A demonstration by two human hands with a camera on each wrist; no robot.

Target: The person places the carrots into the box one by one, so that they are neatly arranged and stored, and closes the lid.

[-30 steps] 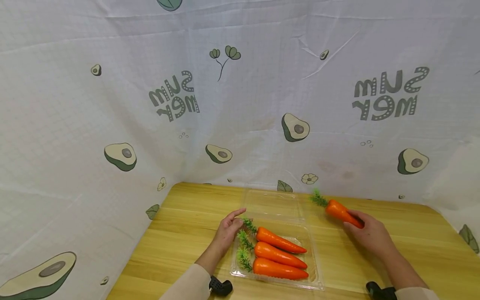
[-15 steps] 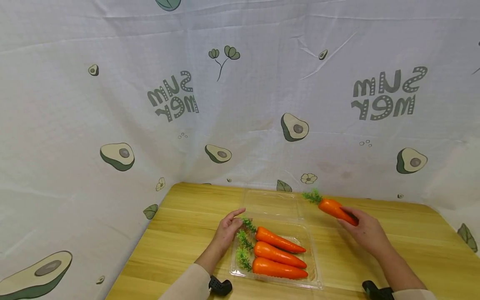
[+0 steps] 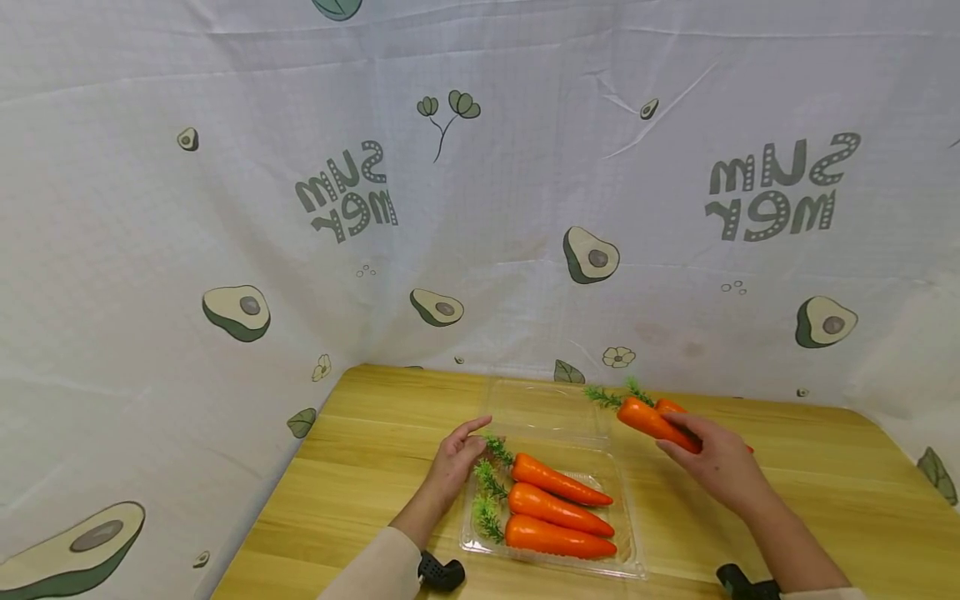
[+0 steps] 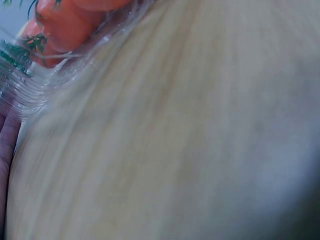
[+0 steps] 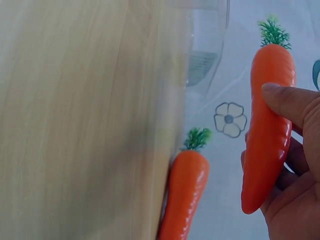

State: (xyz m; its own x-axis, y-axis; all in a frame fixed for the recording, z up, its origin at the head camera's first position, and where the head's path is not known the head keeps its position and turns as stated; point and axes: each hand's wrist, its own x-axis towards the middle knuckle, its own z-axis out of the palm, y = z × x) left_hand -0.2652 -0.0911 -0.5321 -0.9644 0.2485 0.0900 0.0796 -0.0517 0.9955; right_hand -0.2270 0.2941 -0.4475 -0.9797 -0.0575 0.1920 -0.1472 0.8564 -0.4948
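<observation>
Three orange carrots with green tops, the far one, the middle one and the near one, lie side by side in a clear plastic box. At the box's far left corner rests my left hand, index finger extended; in the left wrist view only its fingers show beside the plastic. My right hand holds another carrot between thumb and fingers, above the table right of the box. Behind it, partly hidden in the head view, a further carrot lies on the table.
The box's clear lid lies folded back behind it on the wooden table. A white cloth printed with avocados hangs behind and to the left. Black wrist devices sit at both cuffs, the left device near the box.
My right hand has lifted the carrot and moved it left towards the box, bringing the carrot behind it into view. The left hand has stayed put.
</observation>
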